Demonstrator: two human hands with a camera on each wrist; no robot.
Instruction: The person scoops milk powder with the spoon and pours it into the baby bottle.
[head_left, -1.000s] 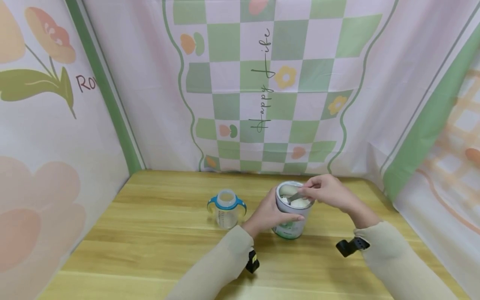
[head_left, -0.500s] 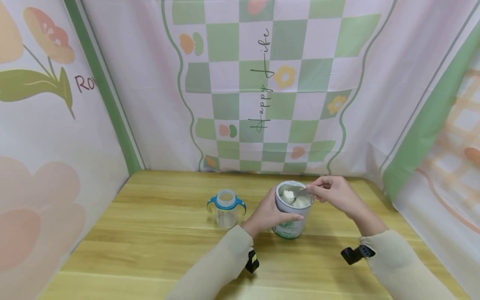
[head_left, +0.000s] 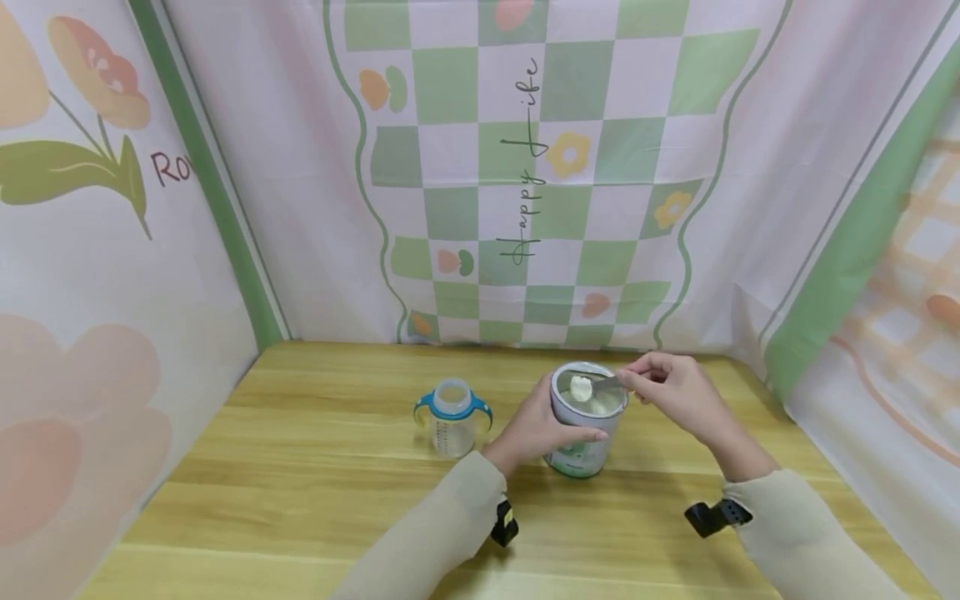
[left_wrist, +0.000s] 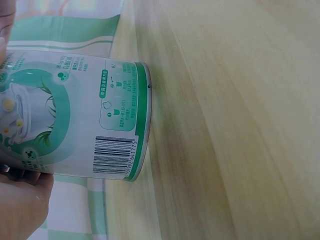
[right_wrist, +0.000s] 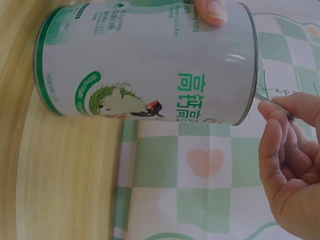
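White powder sits heaped on the spoon (head_left: 592, 385) that the right hand (head_left: 670, 390) pinches over the open can (head_left: 586, 421), which the left hand (head_left: 534, 427) grips from 9 o'clock.

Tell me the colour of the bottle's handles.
Blue handles on the bottle; head view shows it best.

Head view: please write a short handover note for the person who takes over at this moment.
Left hand grips the side of the open white-and-green powder tin, upright on the light wooden table.
Right hand pinches the handle of a small metal spoon; its bowl carries a heap of white powder above the tin's mouth.
The clear baby bottle with blue handles stands left of the tin, untouched.
Done: one spoonful scooped.
Left: probably bring the powder to the bottle; its opening cannot be made out.
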